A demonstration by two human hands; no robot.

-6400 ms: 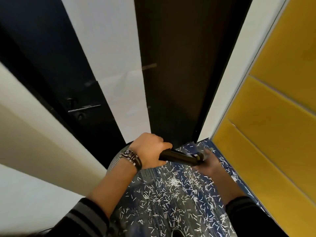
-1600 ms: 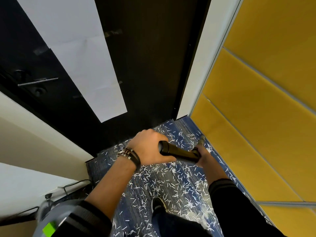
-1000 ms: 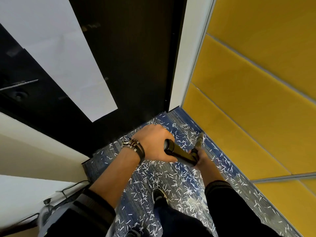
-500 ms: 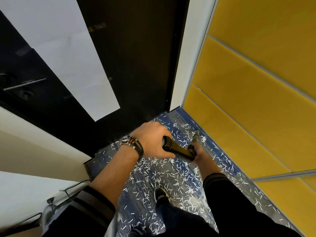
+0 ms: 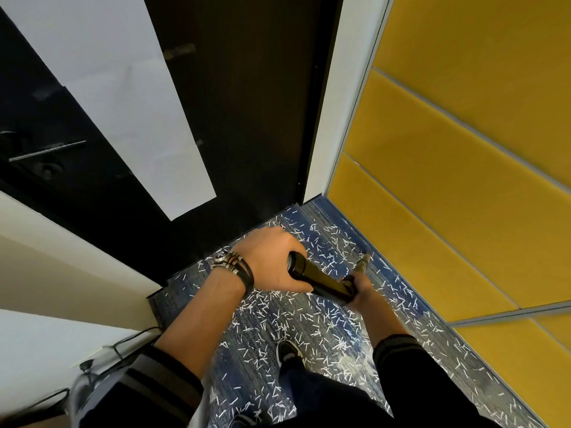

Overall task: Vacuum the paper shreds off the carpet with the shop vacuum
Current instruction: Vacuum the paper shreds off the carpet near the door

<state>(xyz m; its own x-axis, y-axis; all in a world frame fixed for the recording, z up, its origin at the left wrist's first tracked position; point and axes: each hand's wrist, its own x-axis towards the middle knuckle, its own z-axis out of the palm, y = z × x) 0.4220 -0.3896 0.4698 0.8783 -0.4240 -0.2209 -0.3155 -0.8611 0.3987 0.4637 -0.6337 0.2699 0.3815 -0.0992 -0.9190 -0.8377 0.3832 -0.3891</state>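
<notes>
Both hands hold the black vacuum wand [image 5: 318, 281]. My left hand [image 5: 272, 262] grips its upper end, with bracelets on the wrist. My right hand [image 5: 360, 293] grips the wand lower down, near a bend. Past that hand, the grey nozzle tip [image 5: 363, 264] points down at the carpet close to the yellow wall. White paper shreds [image 5: 278, 319] lie scattered over the blue patterned carpet [image 5: 327, 242], thick around my shoe and along the wall edge.
A black door [image 5: 247, 118] with a white sheet [image 5: 123, 97] taped on it closes off the far end. Yellow wall panels [image 5: 463, 180] line the right side. My dark shoe [image 5: 289, 355] stands on the carpet. A grey machine with a cable [image 5: 92, 375] sits at the lower left.
The view has swung down and right since the earliest frame. Over the last second both hands keep their grip, and the wand and nozzle have shifted only slightly near the yellow wall.
</notes>
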